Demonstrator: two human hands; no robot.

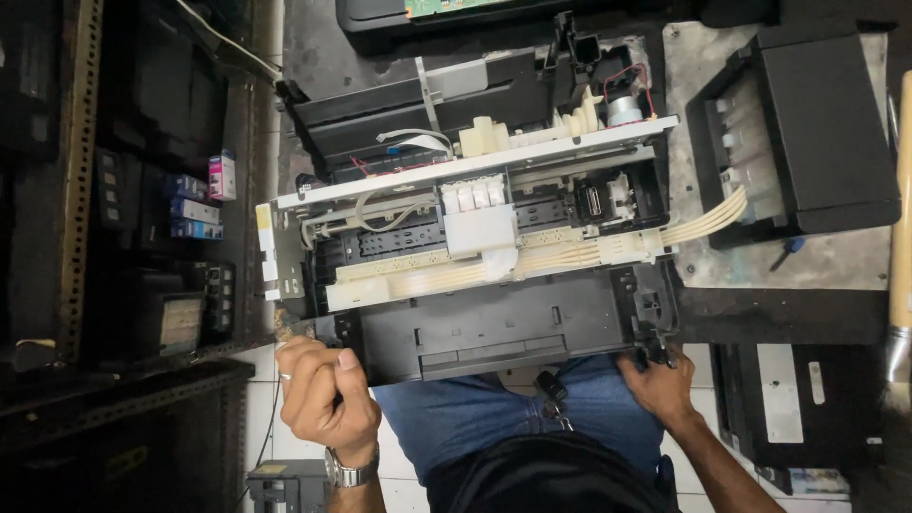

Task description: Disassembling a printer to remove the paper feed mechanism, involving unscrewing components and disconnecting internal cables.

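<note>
A stripped-down black printer (494, 323) with its cover off rests on my lap and the bench, showing a white carriage (480, 223), cream ink tubes (570, 255) and a metal rail. My left hand (323, 394), with a wristwatch, is curled in a fist at the printer's near left corner, gripping something small that I cannot make out. At the near right corner, my right hand (660, 380) presses its fingers against the printer's black frame.
An external black ink tank unit (807, 133) sits on a stained tray at right, joined by the tubes. Metal shelving (85, 190) with small ink boxes (195, 209) stands left. Another black device (798, 399) lies bottom right, a wooden handle (901, 237) at far right.
</note>
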